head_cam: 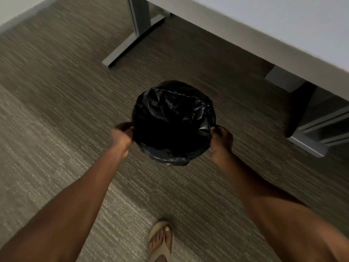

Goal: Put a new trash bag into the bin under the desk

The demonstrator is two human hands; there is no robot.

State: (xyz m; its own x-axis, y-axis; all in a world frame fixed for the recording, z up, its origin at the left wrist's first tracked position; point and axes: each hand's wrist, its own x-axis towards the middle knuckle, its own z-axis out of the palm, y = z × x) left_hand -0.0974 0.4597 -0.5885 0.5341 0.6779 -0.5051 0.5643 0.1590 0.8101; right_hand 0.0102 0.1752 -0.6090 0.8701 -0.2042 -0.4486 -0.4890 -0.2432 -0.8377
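A round bin stands on the carpet in front of the desk, wholly covered by a black trash bag whose plastic is folded over the rim and down the sides. The bin's own wall is hidden under the bag. My left hand grips the bag at the bin's left side. At the bin's right side, my right hand is closed on the bag in the same way. Both arms reach forward from the bottom of the frame.
The white desk top runs across the upper right. A grey desk leg with a floor foot stands behind the bin, and a second grey leg base is at the right. My sandalled foot is on the grey carpet.
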